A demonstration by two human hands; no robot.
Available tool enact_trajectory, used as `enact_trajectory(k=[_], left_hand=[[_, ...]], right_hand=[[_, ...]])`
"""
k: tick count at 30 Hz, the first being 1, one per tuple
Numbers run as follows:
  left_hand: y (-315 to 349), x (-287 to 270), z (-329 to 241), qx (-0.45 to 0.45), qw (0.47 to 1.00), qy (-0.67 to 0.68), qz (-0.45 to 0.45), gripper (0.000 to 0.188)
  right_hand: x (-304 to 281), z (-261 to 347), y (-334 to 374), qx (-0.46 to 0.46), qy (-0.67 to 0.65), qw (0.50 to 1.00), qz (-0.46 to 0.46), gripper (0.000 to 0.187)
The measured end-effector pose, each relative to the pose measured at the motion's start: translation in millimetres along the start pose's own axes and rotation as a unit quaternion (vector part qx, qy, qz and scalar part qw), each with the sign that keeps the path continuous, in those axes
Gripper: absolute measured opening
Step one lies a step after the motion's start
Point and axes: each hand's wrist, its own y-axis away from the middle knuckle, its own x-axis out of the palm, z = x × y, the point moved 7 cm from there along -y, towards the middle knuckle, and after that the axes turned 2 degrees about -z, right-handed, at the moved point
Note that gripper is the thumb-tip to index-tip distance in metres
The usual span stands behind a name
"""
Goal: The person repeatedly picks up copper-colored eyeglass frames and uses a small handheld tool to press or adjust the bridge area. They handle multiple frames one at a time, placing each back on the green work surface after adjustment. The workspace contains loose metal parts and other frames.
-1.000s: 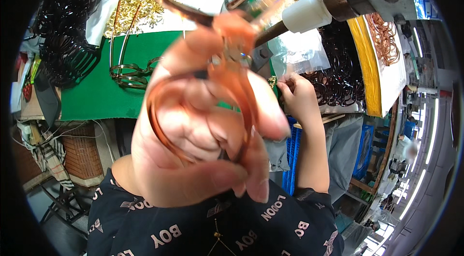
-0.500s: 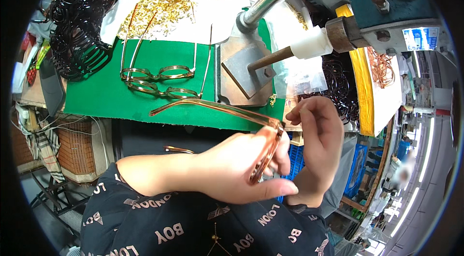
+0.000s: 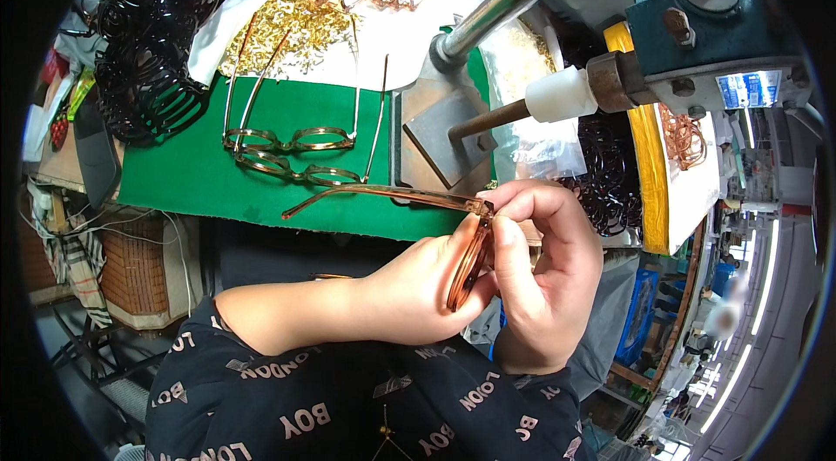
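My left hand (image 3: 418, 282) is closed round a brown translucent eyeglass frame (image 3: 468, 265), its rims tilted up on edge. One temple reaches left over the edge of the green mat (image 3: 174, 187); a second temple end peeks out below my wrist. Thumb and forefinger of my right hand (image 3: 553, 274) pinch the frame's corner, where the temple meets the rims. Anything small between those fingertips is hidden. Just beyond, two similar eyeglass frames, one farther (image 3: 322, 141) and one nearer (image 3: 333, 175), lie on the mat with their temples unfolded.
A bench press stands ahead to the right, its rod (image 3: 492, 117) above a square steel plate (image 3: 435, 137). Small gold parts (image 3: 296, 34) are heaped on white sheeting. Dark frames (image 3: 144, 43) pile up at the left; a yellow-edged box (image 3: 649, 165) sits at the right.
My right hand has moved left and its fingertips now meet the frame's corner. The frame in my left hand has shifted slightly left and turned a little.
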Motion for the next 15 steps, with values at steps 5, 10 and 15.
enact_trajectory(k=[5,10,15], left_hand=[[3,-2,14,-0.087,0.994,-0.066,0.025,0.026],[0,-3,2,-0.011,0.996,-0.081,0.016,0.023],[-1,1,-3,0.001,0.999,0.044,0.002,0.018]], right_hand=[[3,4,-2,-0.037,0.050,0.998,-0.022,0.010],[2,8,-2,-0.035,0.067,0.997,-0.031,0.011],[-4,9,-2,-0.019,0.055,0.998,-0.036,0.010]])
